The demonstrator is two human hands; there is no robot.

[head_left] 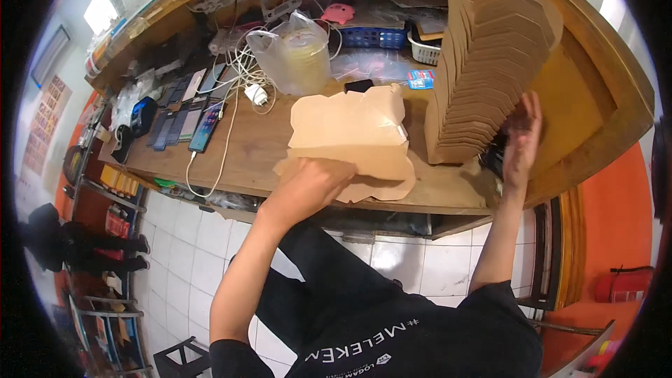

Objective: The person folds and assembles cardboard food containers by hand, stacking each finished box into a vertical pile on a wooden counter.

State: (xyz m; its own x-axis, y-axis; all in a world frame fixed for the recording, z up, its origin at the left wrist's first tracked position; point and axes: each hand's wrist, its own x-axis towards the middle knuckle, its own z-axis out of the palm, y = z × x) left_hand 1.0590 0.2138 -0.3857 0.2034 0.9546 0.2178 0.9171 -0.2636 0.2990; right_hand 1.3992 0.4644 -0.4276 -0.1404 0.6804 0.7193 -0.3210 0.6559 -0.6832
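A brown cardboard food box [348, 117], partly folded, lies on the wooden table in front of me. My left hand [316, 183] is closed at its near flap, knuckles up, with the fingertips hidden under the hand. To the right stands a tall leaning stack of nested cardboard boxes [483, 77]. Beside the lower right of that stack is my right hand [523, 141], fingers stretched upward and holding nothing. Whether it touches the stack I cannot tell. A dark object, partly hidden, sits between this hand and the stack.
Behind the box are a clear plastic bag with a tub [304, 56], tangled white cables [238, 63] and a blue basket [367, 38]. Several phones [189, 115] lie at the left, one cabled. A raised wooden rim [609, 147] borders the right. Another person [77, 241] stands far left.
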